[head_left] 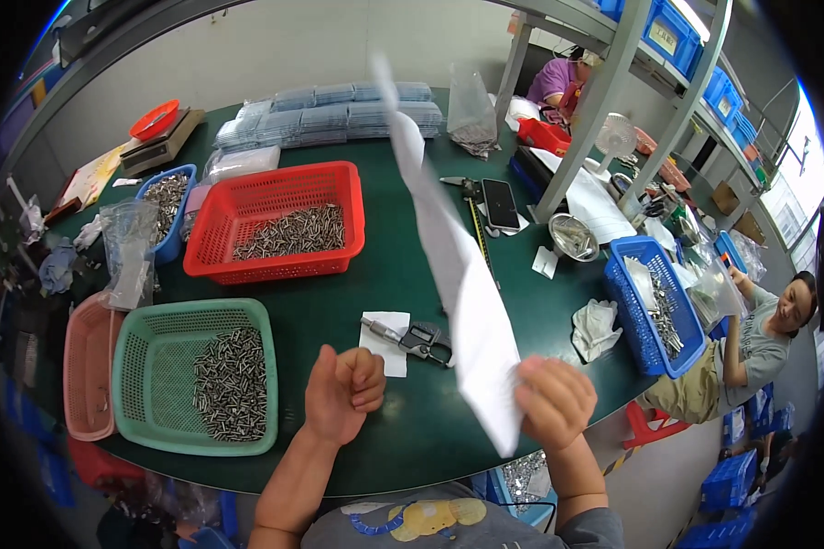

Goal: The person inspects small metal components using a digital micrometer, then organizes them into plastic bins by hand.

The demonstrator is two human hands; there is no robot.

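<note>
Right hand (555,403) grips white paper sheet (458,274) upright; left hand (341,393) clenched empty, near digital caliper (414,339) on green tabletop (403,274).

The desk (403,274) is dark green, and on it a red latticed plastic basket (279,220) holds grey metal pins. Left of that basket is a small blue plastic tub (168,212); below it sit a mint-green latticed plastic basket (197,375) and a pink one (87,366). Right of the red basket, the tall paper sheet (458,274) is plain white, beyond it a blue mesh plastic crate (655,306).
</note>
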